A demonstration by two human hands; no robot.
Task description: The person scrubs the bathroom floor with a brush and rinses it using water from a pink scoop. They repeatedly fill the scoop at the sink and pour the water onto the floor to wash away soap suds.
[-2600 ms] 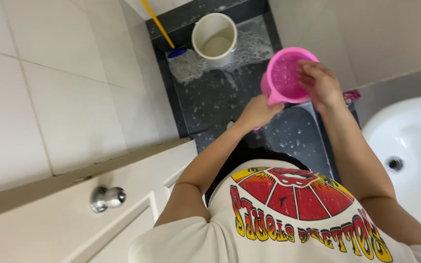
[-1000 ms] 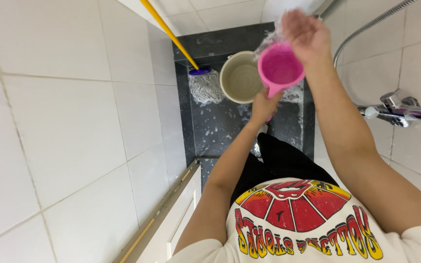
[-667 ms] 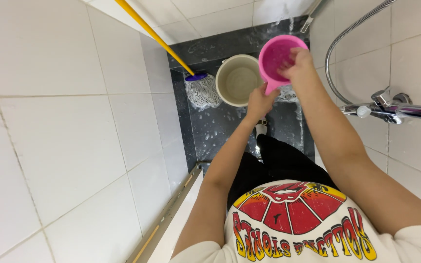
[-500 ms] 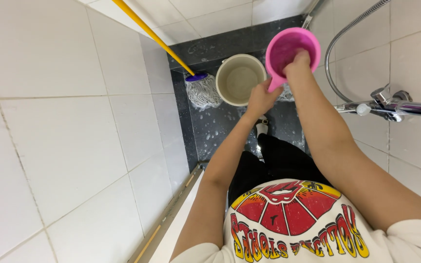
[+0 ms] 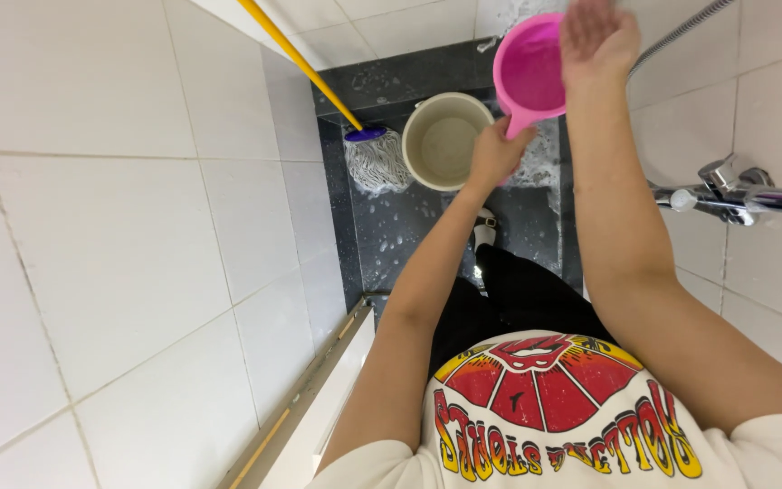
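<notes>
Two hands are being kept on the pink scoop [image 5: 529,72], raised above the beige bucket [image 5: 446,140]: the left hand [image 5: 497,154] is being closed around its handle, the right hand [image 5: 597,36] laid flat at its rim. Soapy wet floor [image 5: 409,235] is being stood on, so slipping is judged likely; the scoop could slide from wet fingers. No packages or signs are being shown; only the shirt print [image 5: 554,407] is carrying red-and-yellow lettering.

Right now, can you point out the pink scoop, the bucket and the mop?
pink scoop [image 5: 529,77], head view, inner wall of the bowl
bucket [image 5: 445,145], head view, inside bottom
mop [image 5: 376,163], head view, white strings of the head
</notes>
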